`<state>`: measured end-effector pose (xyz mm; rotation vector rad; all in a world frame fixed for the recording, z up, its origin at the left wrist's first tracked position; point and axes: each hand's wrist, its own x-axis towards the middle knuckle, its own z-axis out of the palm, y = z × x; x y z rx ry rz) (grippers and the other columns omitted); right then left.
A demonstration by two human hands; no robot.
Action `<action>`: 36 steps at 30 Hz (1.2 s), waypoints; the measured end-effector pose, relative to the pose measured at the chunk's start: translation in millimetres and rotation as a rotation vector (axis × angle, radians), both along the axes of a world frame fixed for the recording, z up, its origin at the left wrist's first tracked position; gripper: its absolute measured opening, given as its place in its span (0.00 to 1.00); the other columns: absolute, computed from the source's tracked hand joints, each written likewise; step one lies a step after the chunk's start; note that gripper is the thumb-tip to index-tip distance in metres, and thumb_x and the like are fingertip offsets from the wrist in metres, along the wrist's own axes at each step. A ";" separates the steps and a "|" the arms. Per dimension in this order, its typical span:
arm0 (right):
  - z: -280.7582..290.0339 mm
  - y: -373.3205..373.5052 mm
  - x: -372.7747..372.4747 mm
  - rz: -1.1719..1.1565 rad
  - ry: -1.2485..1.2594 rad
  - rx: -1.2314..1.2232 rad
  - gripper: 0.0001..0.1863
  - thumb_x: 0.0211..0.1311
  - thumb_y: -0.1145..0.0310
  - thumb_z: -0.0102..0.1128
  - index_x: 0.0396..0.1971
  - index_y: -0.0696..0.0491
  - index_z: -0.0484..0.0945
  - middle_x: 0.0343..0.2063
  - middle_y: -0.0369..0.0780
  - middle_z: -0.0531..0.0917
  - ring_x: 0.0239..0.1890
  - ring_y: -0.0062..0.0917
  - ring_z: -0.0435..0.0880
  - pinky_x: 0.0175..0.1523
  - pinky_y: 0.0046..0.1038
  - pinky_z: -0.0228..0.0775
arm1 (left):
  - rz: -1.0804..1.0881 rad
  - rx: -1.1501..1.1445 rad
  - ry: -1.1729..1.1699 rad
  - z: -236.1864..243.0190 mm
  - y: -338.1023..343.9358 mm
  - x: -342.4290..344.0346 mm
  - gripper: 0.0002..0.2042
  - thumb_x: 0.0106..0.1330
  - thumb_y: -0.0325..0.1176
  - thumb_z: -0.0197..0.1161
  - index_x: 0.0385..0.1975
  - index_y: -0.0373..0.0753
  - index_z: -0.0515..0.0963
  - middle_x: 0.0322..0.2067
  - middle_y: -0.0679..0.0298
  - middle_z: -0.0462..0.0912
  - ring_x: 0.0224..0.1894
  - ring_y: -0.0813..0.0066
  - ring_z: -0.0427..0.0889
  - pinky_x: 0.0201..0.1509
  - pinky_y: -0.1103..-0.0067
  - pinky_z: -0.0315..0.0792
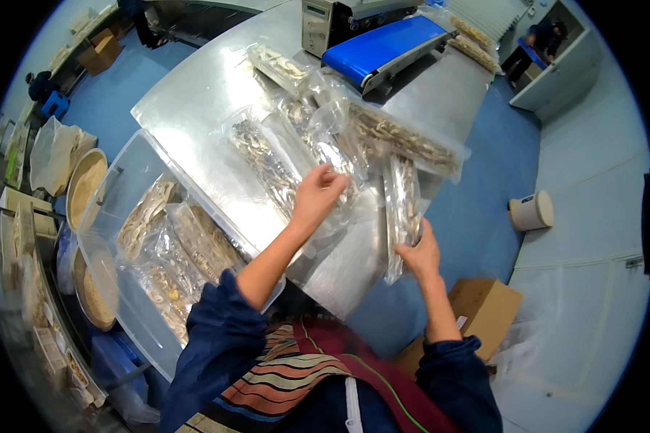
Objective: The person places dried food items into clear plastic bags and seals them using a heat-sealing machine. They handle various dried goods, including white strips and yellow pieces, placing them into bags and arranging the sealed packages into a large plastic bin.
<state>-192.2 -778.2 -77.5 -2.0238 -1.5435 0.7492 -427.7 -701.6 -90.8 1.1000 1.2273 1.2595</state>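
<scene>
My right hand (421,254) grips the lower end of a long clear bag of pale dried strips (403,191) at the table's right edge. My left hand (318,193) hovers over or touches the bags in the middle, fingers curled together; whether something is pinched in them is hidden. Beneath and beside it lie a clear bag of darker dried pieces (261,155) and a shiny, crumpled bag (332,151). Another long filled bag (408,137) lies across the top of the bag in my right hand. Farther back is one more filled bag (278,66).
A steel table (195,90) carries the bags and a machine with a blue conveyor belt (386,49). At left stands a clear plastic bin (97,238) with several filled bags. A cardboard box (484,310) and a white bucket (532,211) stand right. Other people are in the background.
</scene>
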 end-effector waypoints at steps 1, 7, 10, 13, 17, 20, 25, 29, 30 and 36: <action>-8.9 -5.0 0.5 0.016 -0.023 0.045 0.42 0.32 0.64 0.63 0.55 0.58 0.61 0.44 0.51 0.73 0.48 0.41 0.72 0.52 0.33 0.64 | -0.111 -0.161 -0.188 -9.5 27.4 23.7 0.27 0.55 0.41 0.64 0.50 0.29 0.66 0.41 0.60 0.76 0.43 0.74 0.74 0.47 0.80 0.67; -29.2 -20.6 2.7 -0.004 -0.048 0.157 0.40 0.34 0.66 0.61 0.55 0.58 0.61 0.40 0.50 0.74 0.44 0.42 0.72 0.49 0.35 0.64 | 0.182 -0.504 -0.703 -16.4 130.0 140.7 0.30 0.52 0.45 0.66 0.47 0.27 0.67 0.44 0.53 0.73 0.42 0.65 0.75 0.43 0.78 0.72; -45.8 -28.3 8.3 0.007 -0.163 0.311 0.40 0.33 0.68 0.60 0.54 0.60 0.60 0.37 0.49 0.74 0.40 0.43 0.71 0.47 0.38 0.64 | 0.517 -0.536 -0.834 -35.0 167.6 157.3 0.30 0.49 0.41 0.68 0.46 0.26 0.65 0.45 0.52 0.72 0.42 0.61 0.75 0.42 0.76 0.73; -53.1 -34.2 19.7 -0.036 -0.186 0.388 0.39 0.32 0.70 0.61 0.52 0.64 0.61 0.38 0.49 0.74 0.39 0.45 0.71 0.47 0.39 0.62 | 0.552 -0.502 -0.886 -2.0 163.7 163.9 0.28 0.47 0.34 0.68 0.46 0.27 0.66 0.43 0.54 0.73 0.40 0.63 0.75 0.39 0.73 0.74; -66.7 -39.8 39.2 -0.098 -0.223 0.427 0.39 0.32 0.71 0.61 0.52 0.62 0.61 0.37 0.50 0.73 0.38 0.45 0.71 0.45 0.42 0.62 | 0.296 -0.130 -0.816 56.8 154.0 99.2 0.12 0.46 0.36 0.65 0.30 0.46 0.72 0.26 0.67 0.74 0.23 0.73 0.74 0.22 0.76 0.73; -64.0 -35.2 41.5 -0.033 -0.181 0.406 0.38 0.32 0.71 0.61 0.52 0.62 0.62 0.35 0.49 0.74 0.38 0.43 0.71 0.45 0.40 0.63 | 0.346 0.220 -0.801 88.5 131.8 -31.4 0.19 0.46 0.40 0.62 0.40 0.43 0.73 0.36 0.57 0.76 0.36 0.58 0.76 0.46 0.55 0.71; -29.6 -17.9 18.2 0.028 -0.192 0.091 0.36 0.35 0.70 0.60 0.51 0.64 0.61 0.37 0.52 0.74 0.41 0.46 0.72 0.47 0.39 0.64 | 0.524 0.304 -0.644 149.7 -21.4 -210.4 0.21 0.48 0.41 0.59 0.42 0.40 0.73 0.42 0.59 0.77 0.46 0.60 0.75 0.53 0.59 0.67; -38.1 -13.6 3.8 0.072 -0.183 0.109 0.40 0.36 0.67 0.64 0.54 0.62 0.60 0.42 0.52 0.74 0.44 0.43 0.74 0.50 0.34 0.64 | 0.960 0.255 -0.093 123.2 -130.8 -329.1 0.14 0.49 0.37 0.61 0.34 0.37 0.75 0.32 0.63 0.77 0.35 0.71 0.76 0.42 0.74 0.70; -60.0 -14.8 10.9 0.003 -0.298 0.202 0.41 0.36 0.65 0.65 0.55 0.61 0.61 0.41 0.49 0.74 0.41 0.41 0.75 0.49 0.33 0.65 | 0.953 0.135 -0.133 116.5 -160.2 -348.6 0.14 0.50 0.37 0.60 0.33 0.37 0.75 0.31 0.62 0.78 0.34 0.70 0.77 0.39 0.74 0.72; -47.3 -6.9 35.0 -0.096 0.207 0.197 0.35 0.45 0.75 0.62 0.57 0.58 0.61 0.32 0.37 0.73 0.30 0.20 0.70 0.35 0.21 0.64 | 1.200 -0.459 -0.162 -27.7 -315.8 -431.4 0.22 0.47 0.34 0.64 0.43 0.31 0.70 0.34 0.56 0.77 0.32 0.66 0.79 0.35 0.74 0.74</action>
